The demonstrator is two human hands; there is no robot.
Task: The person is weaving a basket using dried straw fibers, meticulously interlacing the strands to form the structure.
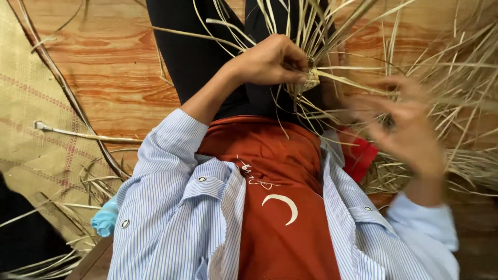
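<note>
Left hand (272, 59): curled up tight, fingers (295, 72) pinched on the little woven piece (310, 79), thumb side pressed right against it. Forearm is bare, with the striped sleeve pushed up near the elbow.

Right hand (410, 129): pretty blurry, tbh. Fingers look spread loose and open among the long strips, and I can't tell if it's actually got hold of any of them.

Woven piece: small pale checkered bit of weaving, sitting up over the lap between the two hands, touching the left fingertips and just left of the right hand.

Strips (456, 78): loads of thin, dry, straw-coloured strands fanning out from the woven piece, up and off to the right, with some drooping down across the black trousers (192, 52).

Clothes: blue-and-white striped shirt (171, 218) hanging open over a rust-red top (280, 207) that has a white crescent shape on it. There's a bright red bit of cloth (363, 158) poking out by the right side.

Floor (114, 67): orange wood-grain, with a tan woven mat (31, 119) on the left side.

Other stuff: a light blue plastic thing (105, 220) just beside the left shirt edge, with loose strands scattered on the mat around it. A long pale stick (83, 136) lies across the mat and floor.
</note>
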